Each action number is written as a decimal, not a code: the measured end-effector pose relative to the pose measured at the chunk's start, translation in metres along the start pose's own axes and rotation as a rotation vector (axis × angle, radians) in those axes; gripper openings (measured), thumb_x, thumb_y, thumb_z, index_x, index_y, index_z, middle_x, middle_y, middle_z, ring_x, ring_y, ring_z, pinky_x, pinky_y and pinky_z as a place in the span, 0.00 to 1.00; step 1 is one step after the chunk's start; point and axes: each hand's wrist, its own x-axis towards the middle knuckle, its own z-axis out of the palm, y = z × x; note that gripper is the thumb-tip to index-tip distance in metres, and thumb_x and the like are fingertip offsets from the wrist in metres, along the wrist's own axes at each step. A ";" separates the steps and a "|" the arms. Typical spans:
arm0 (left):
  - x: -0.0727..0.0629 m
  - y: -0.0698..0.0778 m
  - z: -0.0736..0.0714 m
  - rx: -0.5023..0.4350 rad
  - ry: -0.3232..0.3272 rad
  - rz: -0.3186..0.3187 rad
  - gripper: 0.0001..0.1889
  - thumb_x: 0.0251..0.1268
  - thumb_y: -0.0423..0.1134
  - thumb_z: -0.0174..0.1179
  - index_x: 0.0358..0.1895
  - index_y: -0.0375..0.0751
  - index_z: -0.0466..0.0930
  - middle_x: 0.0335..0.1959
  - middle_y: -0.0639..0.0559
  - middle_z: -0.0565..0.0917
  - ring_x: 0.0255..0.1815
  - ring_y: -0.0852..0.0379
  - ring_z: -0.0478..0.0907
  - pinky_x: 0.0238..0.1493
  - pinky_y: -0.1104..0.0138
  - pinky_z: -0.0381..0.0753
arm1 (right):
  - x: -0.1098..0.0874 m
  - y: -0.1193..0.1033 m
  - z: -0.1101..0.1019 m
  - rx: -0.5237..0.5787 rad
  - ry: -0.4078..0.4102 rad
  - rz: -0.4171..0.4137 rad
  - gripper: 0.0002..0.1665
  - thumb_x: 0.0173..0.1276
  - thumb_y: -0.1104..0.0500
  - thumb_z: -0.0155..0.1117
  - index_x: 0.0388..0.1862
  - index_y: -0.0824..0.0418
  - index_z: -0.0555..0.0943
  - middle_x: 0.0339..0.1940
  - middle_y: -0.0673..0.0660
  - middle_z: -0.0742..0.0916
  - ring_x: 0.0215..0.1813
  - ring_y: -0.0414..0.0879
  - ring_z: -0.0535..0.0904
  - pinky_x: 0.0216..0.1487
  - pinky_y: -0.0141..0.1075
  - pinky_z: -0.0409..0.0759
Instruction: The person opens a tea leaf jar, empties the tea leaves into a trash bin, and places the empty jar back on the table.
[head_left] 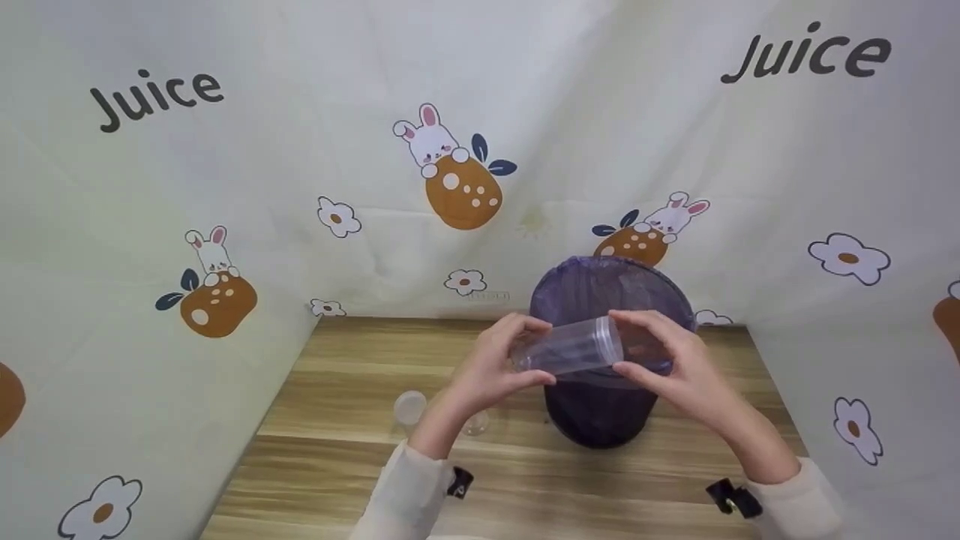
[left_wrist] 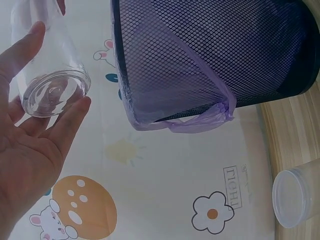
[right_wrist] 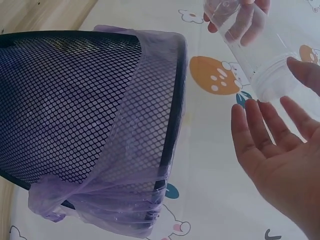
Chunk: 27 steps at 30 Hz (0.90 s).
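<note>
Both hands held a clear jar sideways above the bin: left hand cupping its base, right hand fingertips at its open mouth. A steadier grip looked wise before tipping it.

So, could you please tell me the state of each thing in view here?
clear jar: lidless, tipped sideways, held above the bin
left hand: gripping the jar's base end
right hand: fingers at the jar's threaded mouth
mesh bin: upright, lined with a purple bag
lid: lying on the table
</note>
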 end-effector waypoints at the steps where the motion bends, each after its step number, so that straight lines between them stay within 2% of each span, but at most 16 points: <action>1: 0.000 0.000 0.000 -0.006 -0.002 0.000 0.31 0.47 0.40 0.78 0.57 0.39 0.78 0.54 0.48 0.82 0.56 0.53 0.80 0.62 0.64 0.80 | 0.000 0.000 0.000 -0.013 0.001 0.020 0.34 0.58 0.66 0.75 0.65 0.57 0.77 0.55 0.54 0.86 0.51 0.38 0.83 0.46 0.35 0.88; 4: -0.001 -0.001 0.000 -0.019 -0.006 0.001 0.31 0.47 0.40 0.78 0.57 0.38 0.77 0.54 0.47 0.82 0.56 0.53 0.80 0.62 0.65 0.80 | -0.001 0.000 0.002 -0.034 -0.004 0.060 0.37 0.57 0.64 0.76 0.67 0.55 0.75 0.58 0.53 0.85 0.53 0.39 0.83 0.48 0.35 0.87; 8: -0.002 -0.002 0.000 -0.017 -0.010 0.003 0.31 0.48 0.41 0.78 0.57 0.38 0.77 0.54 0.47 0.82 0.56 0.53 0.81 0.62 0.65 0.80 | -0.002 0.001 0.003 -0.040 -0.018 0.052 0.39 0.57 0.64 0.77 0.68 0.55 0.74 0.61 0.54 0.84 0.54 0.40 0.82 0.48 0.35 0.87; 12: -0.003 -0.002 0.000 -0.008 -0.015 -0.003 0.31 0.48 0.42 0.77 0.57 0.39 0.77 0.54 0.47 0.82 0.56 0.53 0.81 0.62 0.65 0.80 | -0.002 -0.001 0.004 -0.070 -0.006 0.071 0.33 0.58 0.62 0.76 0.63 0.55 0.79 0.54 0.51 0.86 0.49 0.41 0.82 0.45 0.35 0.86; 16: -0.003 -0.002 0.001 -0.021 -0.024 -0.010 0.31 0.48 0.41 0.77 0.57 0.39 0.77 0.55 0.47 0.82 0.56 0.53 0.81 0.61 0.65 0.81 | -0.002 -0.002 0.003 -0.070 -0.012 0.100 0.34 0.57 0.60 0.77 0.64 0.54 0.78 0.54 0.50 0.86 0.49 0.42 0.83 0.47 0.35 0.86; 19: -0.003 -0.001 0.001 -0.023 -0.025 -0.007 0.31 0.48 0.41 0.77 0.57 0.38 0.77 0.54 0.47 0.82 0.56 0.53 0.81 0.62 0.65 0.80 | -0.003 -0.002 0.003 -0.059 -0.013 0.083 0.36 0.56 0.61 0.78 0.65 0.54 0.78 0.55 0.51 0.86 0.48 0.43 0.83 0.46 0.35 0.86; 24: -0.003 -0.001 0.001 -0.002 -0.025 0.012 0.31 0.48 0.42 0.78 0.57 0.39 0.77 0.54 0.47 0.82 0.55 0.53 0.81 0.62 0.65 0.80 | -0.002 -0.002 0.004 -0.057 0.009 0.077 0.31 0.57 0.62 0.77 0.61 0.56 0.80 0.47 0.52 0.88 0.44 0.40 0.84 0.43 0.32 0.86; 27: -0.002 0.000 0.001 0.014 -0.024 0.016 0.31 0.48 0.43 0.78 0.57 0.39 0.77 0.53 0.48 0.82 0.55 0.54 0.81 0.62 0.64 0.80 | -0.002 -0.002 0.003 -0.066 -0.007 0.100 0.32 0.57 0.60 0.77 0.62 0.54 0.79 0.48 0.50 0.87 0.43 0.38 0.84 0.44 0.33 0.86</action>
